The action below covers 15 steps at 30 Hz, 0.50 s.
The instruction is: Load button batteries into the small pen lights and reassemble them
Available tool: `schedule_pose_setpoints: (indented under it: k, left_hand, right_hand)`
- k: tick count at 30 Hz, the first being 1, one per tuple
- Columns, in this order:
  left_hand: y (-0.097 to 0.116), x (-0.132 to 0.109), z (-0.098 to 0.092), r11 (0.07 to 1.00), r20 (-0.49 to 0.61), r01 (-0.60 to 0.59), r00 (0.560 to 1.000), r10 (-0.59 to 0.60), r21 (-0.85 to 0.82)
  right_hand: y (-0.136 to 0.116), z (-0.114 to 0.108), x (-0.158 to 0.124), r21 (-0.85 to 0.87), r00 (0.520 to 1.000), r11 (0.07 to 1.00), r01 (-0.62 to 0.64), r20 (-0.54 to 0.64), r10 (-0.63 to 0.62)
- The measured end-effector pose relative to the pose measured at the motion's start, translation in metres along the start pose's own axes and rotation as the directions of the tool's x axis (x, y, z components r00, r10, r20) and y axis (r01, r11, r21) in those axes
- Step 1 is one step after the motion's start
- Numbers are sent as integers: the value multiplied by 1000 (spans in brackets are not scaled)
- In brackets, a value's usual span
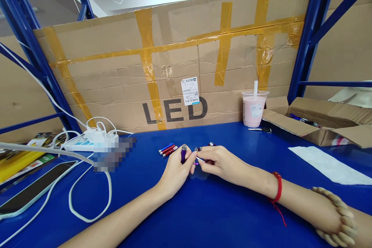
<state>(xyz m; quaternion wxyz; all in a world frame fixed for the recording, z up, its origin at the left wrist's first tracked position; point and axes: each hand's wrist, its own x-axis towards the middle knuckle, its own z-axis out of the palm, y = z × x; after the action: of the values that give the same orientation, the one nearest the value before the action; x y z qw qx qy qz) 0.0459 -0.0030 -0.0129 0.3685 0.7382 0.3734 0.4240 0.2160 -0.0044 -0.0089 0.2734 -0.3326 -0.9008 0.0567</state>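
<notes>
A small purple metal tube (183,154), shaped like a mini flashlight, stands up out of my closed left hand (176,170). My right hand (222,161) pinches a thin silvery piece (200,159) against the left fingertips; its kind is too small to make out. A bit of shiny purple (195,163) shows just below the fingertips, partly hidden. Beyond my left hand lie blue and red metal tubes (167,149) of a similar kind, side by side. Several small dark and metallic parts (211,144) sit behind my right hand, mostly covered by it.
A pink drink cup (254,109) with a straw stands at the back right, near an open cardboard box (316,122) and a white sheet (331,164). On the left are a phone (36,188), white cables (109,190) and a power strip (78,143). Taped cardboard (122,85) closes off the back.
</notes>
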Motion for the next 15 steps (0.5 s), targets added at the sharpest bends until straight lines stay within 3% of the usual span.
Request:
schedule_pose_setpoints:
  k: [7,15]
  left_hand:
    - [8,-4,2,976,18,86,996,-84,-198]
    - [5,-3,7,976,146,86,988,-57,-200]
  right_hand:
    - [6,-11,1,-75,996,996,37,-84,-43]
    - [6,-15,0,-138,930,989,62,-351,-108]
